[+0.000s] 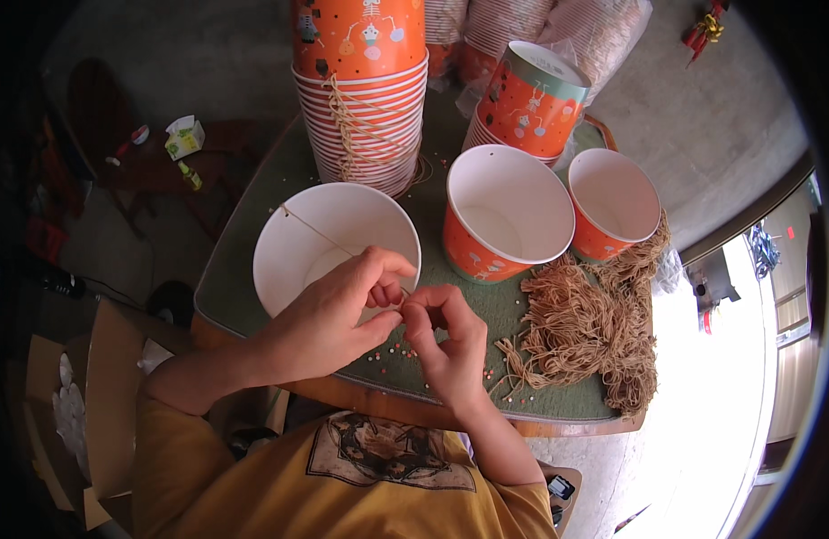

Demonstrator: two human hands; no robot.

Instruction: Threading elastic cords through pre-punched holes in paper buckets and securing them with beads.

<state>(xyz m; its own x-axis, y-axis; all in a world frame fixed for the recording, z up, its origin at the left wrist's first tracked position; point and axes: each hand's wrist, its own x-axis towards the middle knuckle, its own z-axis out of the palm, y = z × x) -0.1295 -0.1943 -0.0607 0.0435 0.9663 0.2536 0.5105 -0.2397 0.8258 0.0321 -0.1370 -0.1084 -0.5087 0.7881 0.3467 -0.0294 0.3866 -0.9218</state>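
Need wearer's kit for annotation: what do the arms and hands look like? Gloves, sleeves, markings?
Left hand and right hand are bare: no gloves or watch visible. Forearms uncovered. Mustard-yellow top with short sleeves; dark-bordered graphic print on its front. No cables seen on either arm.

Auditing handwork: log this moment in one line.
left hand: at cord | right hand: pinching, beside left | cord: runs from tub to hands

Orange, skeleton-printed buckets [508, 216], white inside; tan cord [571, 314]; dark green tabletop [500, 310]
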